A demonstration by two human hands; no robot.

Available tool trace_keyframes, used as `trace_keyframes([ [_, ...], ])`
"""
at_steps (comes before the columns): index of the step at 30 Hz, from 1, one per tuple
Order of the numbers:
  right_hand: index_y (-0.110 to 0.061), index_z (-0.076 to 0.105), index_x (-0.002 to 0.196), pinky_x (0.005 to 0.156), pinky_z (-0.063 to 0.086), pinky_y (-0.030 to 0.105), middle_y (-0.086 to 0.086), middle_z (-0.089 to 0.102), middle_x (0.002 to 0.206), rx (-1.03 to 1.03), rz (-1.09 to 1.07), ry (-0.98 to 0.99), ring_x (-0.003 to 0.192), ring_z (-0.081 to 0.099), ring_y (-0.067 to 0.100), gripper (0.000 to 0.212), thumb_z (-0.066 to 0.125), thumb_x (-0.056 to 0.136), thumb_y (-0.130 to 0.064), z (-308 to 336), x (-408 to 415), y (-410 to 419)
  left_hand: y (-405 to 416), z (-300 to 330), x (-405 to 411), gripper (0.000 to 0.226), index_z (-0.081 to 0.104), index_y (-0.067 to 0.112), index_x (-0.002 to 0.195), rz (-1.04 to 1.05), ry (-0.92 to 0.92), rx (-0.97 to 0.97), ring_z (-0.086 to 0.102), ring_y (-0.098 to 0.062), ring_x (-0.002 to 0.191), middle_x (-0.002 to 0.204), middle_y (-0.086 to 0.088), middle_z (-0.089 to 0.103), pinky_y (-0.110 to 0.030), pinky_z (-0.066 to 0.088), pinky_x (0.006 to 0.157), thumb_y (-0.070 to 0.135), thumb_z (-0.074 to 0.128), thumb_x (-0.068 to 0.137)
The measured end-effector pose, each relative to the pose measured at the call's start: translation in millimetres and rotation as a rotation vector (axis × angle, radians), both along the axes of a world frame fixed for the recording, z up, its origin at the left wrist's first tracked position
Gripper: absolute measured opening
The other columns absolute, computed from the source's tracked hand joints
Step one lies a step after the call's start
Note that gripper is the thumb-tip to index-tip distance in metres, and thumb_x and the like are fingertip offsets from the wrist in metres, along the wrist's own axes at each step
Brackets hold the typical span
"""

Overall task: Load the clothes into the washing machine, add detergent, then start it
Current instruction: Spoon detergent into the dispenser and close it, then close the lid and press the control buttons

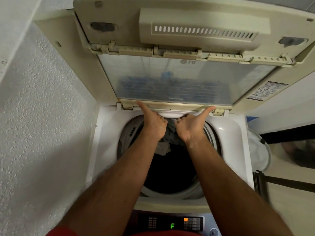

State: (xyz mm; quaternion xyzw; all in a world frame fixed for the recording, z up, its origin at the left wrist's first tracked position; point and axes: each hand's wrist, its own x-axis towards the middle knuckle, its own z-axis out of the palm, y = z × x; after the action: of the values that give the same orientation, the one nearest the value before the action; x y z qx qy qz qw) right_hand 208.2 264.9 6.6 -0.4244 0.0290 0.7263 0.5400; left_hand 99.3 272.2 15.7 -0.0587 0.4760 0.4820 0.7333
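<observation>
The top-loading washing machine stands with its folding lid raised at the back. Grey clothes lie in the dark drum, toward its far side. My left hand and my right hand reach side by side to the far edge of the opening. The fingers of both hands curl around the white back rim there. Each thumb stretches up and touches the lid's beige lower edge. The fingertips are hidden under the rim. No detergent is in view.
The control panel at the near edge shows a green "F" and an orange light. A rough white wall runs close along the left. A white mesh laundry bag stands on the floor to the right, beside dark bars.
</observation>
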Motion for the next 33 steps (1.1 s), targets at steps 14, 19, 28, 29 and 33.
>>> trace_keyframes([
  [14, -0.014, 0.011, 0.157, 0.111, 0.028, 0.031, 0.007, 0.026, 0.161, -0.072, -0.022, -0.056, 0.142, 0.034, 0.017, 0.128, 0.016, 0.062, -0.1, -16.4, -0.6, 2.1, -4.7, -10.8, -4.4, 0.116, 0.014, 0.009, 0.152, 0.011, 0.005, -0.031, 0.019, -0.028, 0.146, 0.158, -0.015, 0.02, -0.045, 0.014, 0.12, 0.091, 0.023, 0.071],
  [19, -0.013, 0.06, 0.118, 0.081, 0.047, 0.028, 0.009, 0.065, 0.1, -0.138, 0.286, -0.384, 0.088, 0.059, 0.018, 0.083, 0.019, 0.089, -0.079, -12.3, 11.0, -13.6, -21.8, 0.7, -9.7, 0.102, 0.015, -0.001, 0.15, -0.206, 0.077, 0.036, 0.022, -0.03, 0.144, 0.155, -0.018, 0.022, -0.042, 0.019, 0.119, 0.078, 0.016, 0.085],
  [28, -0.003, 0.065, 0.08, 0.043, 0.046, 0.022, 0.009, 0.053, 0.053, 0.17, 0.271, -0.864, 0.046, 0.048, 0.02, 0.026, 0.052, 0.1, -0.014, 35.5, 2.7, -74.4, -85.2, 31.2, -8.3, 0.038, 0.059, -0.013, 0.114, -0.466, 0.676, 0.197, 0.064, -0.022, 0.077, 0.112, -0.028, 0.065, -0.013, 0.046, 0.051, 0.02, 0.043, 0.102],
  [29, -0.002, 0.067, 0.081, 0.046, 0.049, 0.023, 0.009, 0.057, 0.053, 0.246, 0.29, -0.933, 0.047, 0.053, 0.019, 0.033, 0.05, 0.102, -0.021, 47.6, -1.6, -76.8, -90.1, 38.3, -7.4, 0.043, 0.062, -0.006, 0.114, -0.463, 0.676, 0.186, 0.067, -0.023, 0.084, 0.112, -0.022, 0.068, -0.017, 0.047, 0.056, 0.03, 0.044, 0.101],
  [33, -0.011, 0.071, 0.093, 0.078, 0.052, 0.032, 0.003, 0.074, 0.09, 0.582, 0.363, -1.309, 0.084, 0.067, 0.012, 0.055, 0.038, 0.096, -0.056, 92.8, -20.3, -86.5, -102.5, 89.0, 2.2, 0.064, 0.062, 0.011, 0.115, -0.388, 0.38, 0.268, 0.062, -0.017, 0.108, 0.11, 0.0, 0.067, -0.034, 0.046, 0.096, 0.064, 0.032, 0.094],
])
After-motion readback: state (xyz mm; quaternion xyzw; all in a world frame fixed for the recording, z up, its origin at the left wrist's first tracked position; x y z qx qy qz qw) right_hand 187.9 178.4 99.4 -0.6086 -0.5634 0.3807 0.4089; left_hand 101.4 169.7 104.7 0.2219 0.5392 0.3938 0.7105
